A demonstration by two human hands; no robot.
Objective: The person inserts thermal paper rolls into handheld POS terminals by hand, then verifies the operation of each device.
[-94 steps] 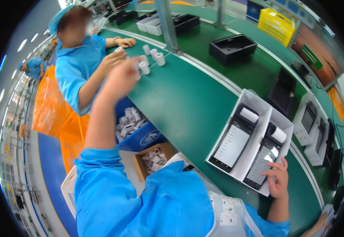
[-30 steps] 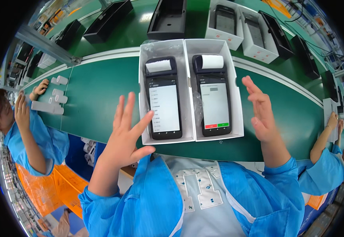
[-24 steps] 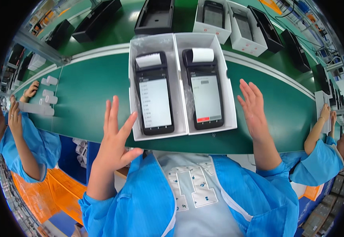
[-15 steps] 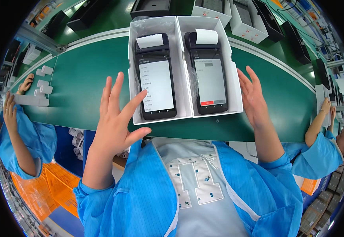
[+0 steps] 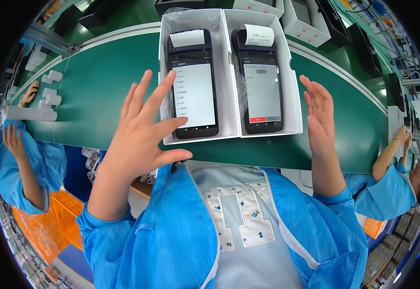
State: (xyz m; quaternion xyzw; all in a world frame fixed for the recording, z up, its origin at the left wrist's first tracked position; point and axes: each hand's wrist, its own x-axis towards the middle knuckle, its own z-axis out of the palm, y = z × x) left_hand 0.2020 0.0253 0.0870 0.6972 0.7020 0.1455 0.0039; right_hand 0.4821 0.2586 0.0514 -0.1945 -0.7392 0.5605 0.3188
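Two white open boxes (image 5: 234,130) stand side by side on the green table in front of me. In each lies a black handheld payment terminal with its screen lit and a strip of paper coming out of its top. The left terminal (image 5: 215,91) shows a list; the right terminal (image 5: 263,96) shows a grey page with a red button. My left hand (image 5: 145,123) is spread at the left box, its middle finger over the left screen's lower part. My right hand (image 5: 320,113) is beside the right box, apart from it, fingers extended and holding nothing.
White paper rolls (image 5: 51,99) stand at the table's left end near a co-worker's hand (image 5: 29,94). Another co-worker (image 5: 393,164) works at the right end. Black trays and white boxes (image 5: 306,29) sit beyond the rail. An orange crate (image 5: 60,216) is at lower left.
The boxes appear slightly higher and further right in view. The right terminal's paper now shows print. The left list has scrolled. My right hand has come away from the box.
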